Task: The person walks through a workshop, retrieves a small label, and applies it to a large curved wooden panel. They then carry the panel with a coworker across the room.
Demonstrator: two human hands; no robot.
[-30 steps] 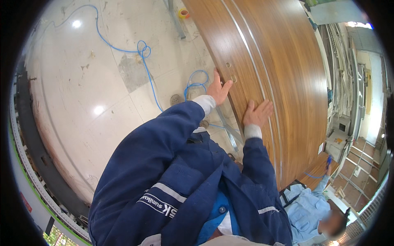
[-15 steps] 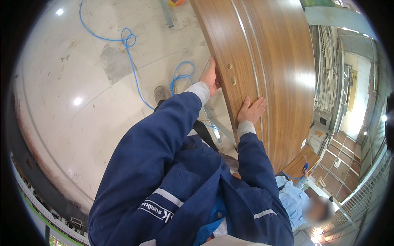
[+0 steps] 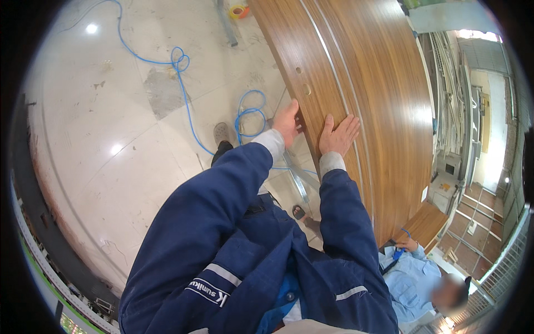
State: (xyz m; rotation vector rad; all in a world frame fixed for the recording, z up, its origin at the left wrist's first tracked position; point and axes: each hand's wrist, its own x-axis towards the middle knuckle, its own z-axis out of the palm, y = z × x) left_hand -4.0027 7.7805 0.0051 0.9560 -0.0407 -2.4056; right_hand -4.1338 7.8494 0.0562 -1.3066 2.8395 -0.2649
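Observation:
A long brown wood-grain door panel (image 3: 384,111) lies flat beside me, with two pale metallic strips along its length and two small cut-outs near its left edge. My left hand (image 3: 286,123) is at that edge, thumb raised and fingers curled at the panel's side; the fingertips are partly hidden. On top of the panel, my right hand (image 3: 339,135) rests palm down with fingers stretched out, across the strips.
Blue hose (image 3: 186,100) loops over the tiled floor (image 3: 111,183) at left. A metal bar (image 3: 227,25) and a roll of yellow-orange tape (image 3: 239,11) lie beyond. A co-worker in light blue (image 3: 411,281) is at the panel's near right end, holding something blue.
My left hand has shifted nearer along the panel's edge, away from the cut-outs. The right hand stays flat on top. The co-worker's hand has moved, and another person's sandalled foot now shows below.

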